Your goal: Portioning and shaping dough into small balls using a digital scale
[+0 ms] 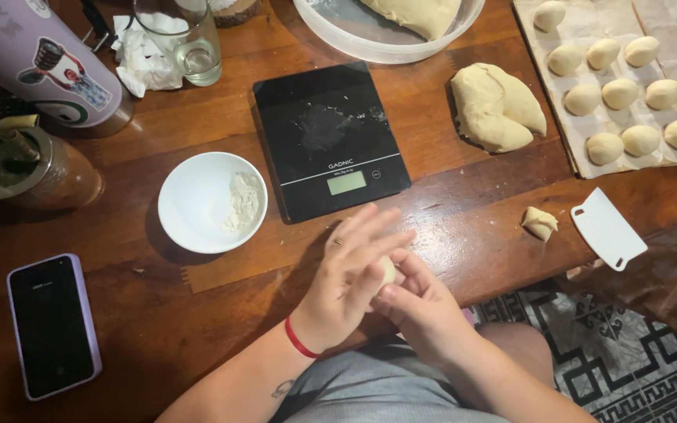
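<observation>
Both hands, left hand (350,274) over right hand (421,305), clamp one dough piece (387,270); ten dough balls (620,94) on paper

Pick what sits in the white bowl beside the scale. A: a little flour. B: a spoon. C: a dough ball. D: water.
A: the white bowl holds only a small heap of flour at its right side; the dough ball is between the hands, left hand over right hand.
</observation>
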